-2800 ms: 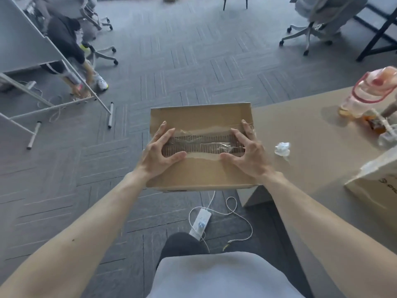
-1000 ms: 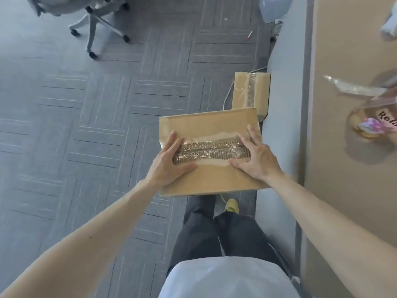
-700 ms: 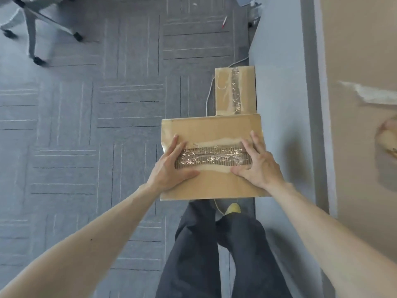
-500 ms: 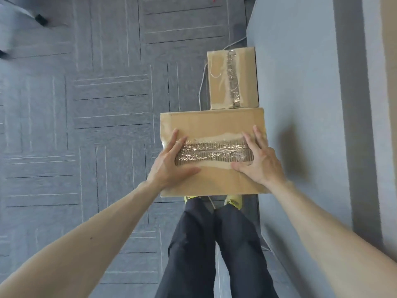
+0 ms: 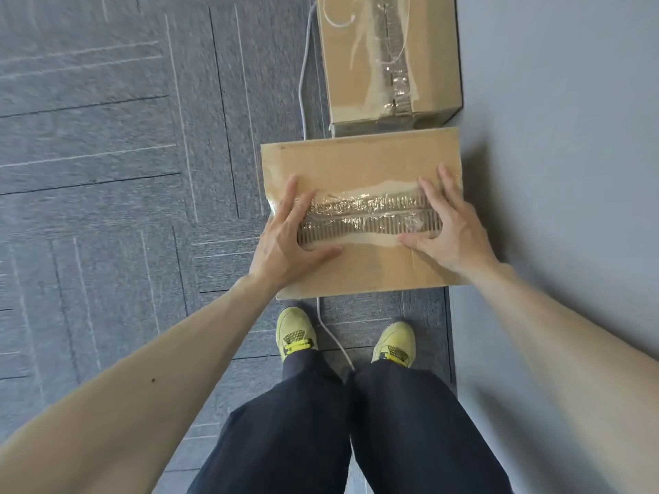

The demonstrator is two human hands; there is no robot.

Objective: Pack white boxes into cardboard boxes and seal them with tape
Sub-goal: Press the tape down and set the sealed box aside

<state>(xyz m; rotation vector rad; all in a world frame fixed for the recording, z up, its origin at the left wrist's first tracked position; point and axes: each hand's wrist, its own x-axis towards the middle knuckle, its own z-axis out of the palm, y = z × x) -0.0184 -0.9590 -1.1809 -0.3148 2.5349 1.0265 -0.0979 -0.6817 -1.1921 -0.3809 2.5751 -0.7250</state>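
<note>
Your left hand (image 5: 289,237): flat, fingers spread on taped cardboard box (image 5: 356,162) | your right hand (image 5: 451,229): same, opposite end | second taped box (image 5: 342,65): just beyond, on carpet (image 5: 107,172)

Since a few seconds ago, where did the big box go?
The cardboard box was carried from beside the table down toward the carpet, ending right next to another taped box beside the grey panel. The left hand and right hand kept the same spread-fingered hold on its taped top.
</note>
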